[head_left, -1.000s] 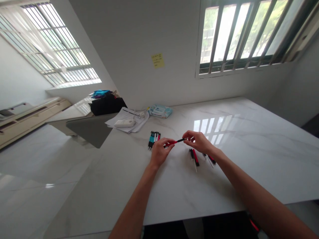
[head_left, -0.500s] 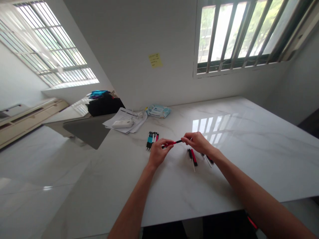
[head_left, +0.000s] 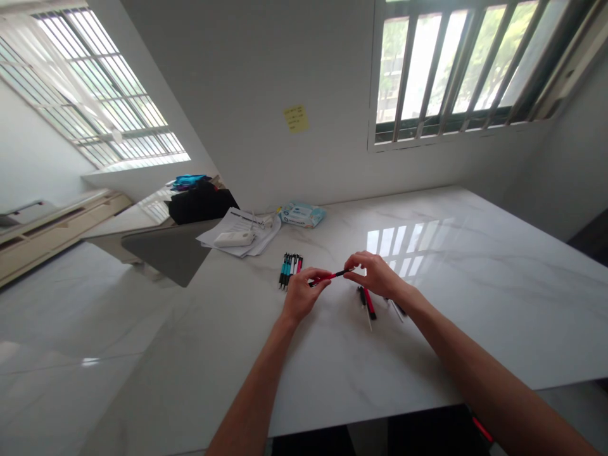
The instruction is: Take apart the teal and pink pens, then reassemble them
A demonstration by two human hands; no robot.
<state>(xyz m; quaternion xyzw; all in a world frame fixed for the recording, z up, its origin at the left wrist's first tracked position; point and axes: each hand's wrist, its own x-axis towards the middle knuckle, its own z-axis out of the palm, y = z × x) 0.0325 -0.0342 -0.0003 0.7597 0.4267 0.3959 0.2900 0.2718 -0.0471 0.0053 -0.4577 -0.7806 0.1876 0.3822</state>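
A red and black pen (head_left: pixel 335 275) is held level between my two hands, above the white marbled table (head_left: pixel 332 373). My left hand (head_left: pixel 304 291) pinches its red part. The fingers of my right hand (head_left: pixel 373 272) are closed on its black end. Left of my left hand lies a row of several pens (head_left: pixel 289 269), with blue, white and red barrels. Below my right hand are loose red and black pen parts (head_left: pixel 368 304) with a thin white stick. More thin parts (head_left: pixel 396 309) lie partly hidden under my right forearm.
Papers (head_left: pixel 242 231) with a white device on top lie at the back left, beside a blue and white packet (head_left: pixel 303 214). A black cloth bundle (head_left: pixel 204 201) sits further left. A yellow note (head_left: pixel 296 119) is on the wall.
The fingers of my right hand have shifted slightly at the pen's black end. My left hand keeps its pinch, and the whole view has moved very slightly.
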